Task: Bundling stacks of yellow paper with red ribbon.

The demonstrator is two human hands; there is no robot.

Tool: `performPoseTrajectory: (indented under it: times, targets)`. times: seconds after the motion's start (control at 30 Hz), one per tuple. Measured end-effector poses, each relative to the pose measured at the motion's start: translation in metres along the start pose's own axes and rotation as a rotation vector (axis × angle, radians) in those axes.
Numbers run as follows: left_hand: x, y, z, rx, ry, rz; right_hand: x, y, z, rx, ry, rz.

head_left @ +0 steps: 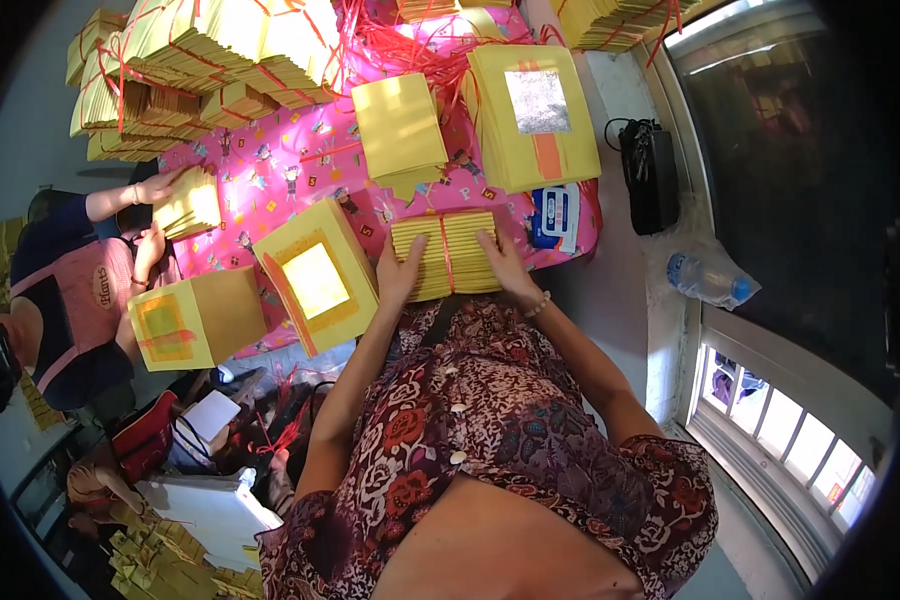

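Observation:
A thick bundle of folded yellow paper (472, 262), tied round its middle with red string, is at the near edge of the table in front of me. My left hand (400, 270) grips its left side, the thumb lying over the folded edges. Its right side is held by my right hand (511, 268) in the same way. The fingers under the bundle are partly hidden. Beyond it lies a stack of yellow sheets (400, 125). To the left of my hands is another yellow stack (355, 262) with a pale square and an orange band on top.
Tied yellow bundles (180, 60) are piled at the far left, near loose red strings (410, 60). A large yellow stack (580, 125) and a blue-and-white packet (555, 217) sit to the right. A co-worker (80, 270) at the left handles yellow paper (187, 205). A bottle (705, 278) lies by the window.

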State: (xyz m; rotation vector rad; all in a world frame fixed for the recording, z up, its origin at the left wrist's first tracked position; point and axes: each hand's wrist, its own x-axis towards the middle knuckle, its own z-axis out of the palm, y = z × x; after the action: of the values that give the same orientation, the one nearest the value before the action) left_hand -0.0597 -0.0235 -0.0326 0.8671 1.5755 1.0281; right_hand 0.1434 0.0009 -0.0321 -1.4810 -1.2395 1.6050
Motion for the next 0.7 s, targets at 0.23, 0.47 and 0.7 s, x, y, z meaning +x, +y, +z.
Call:
performPoseTrajectory:
  times: [0.23,0.47,0.7]
  targets:
    - [0.000,0.023,-0.008,0.411,-0.047,-0.058,0.000,-0.003,0.001,-0.073,-0.007,-0.041]
    - [0.011,-0.003,-0.014,0.140,-0.174,-0.140,0.002,-0.007,-0.002,-0.098,-0.067,-0.023]
    - [0.025,0.000,0.003,-0.069,0.010,-0.173,0.016,-0.015,-0.004,0.045,-0.062,0.014]
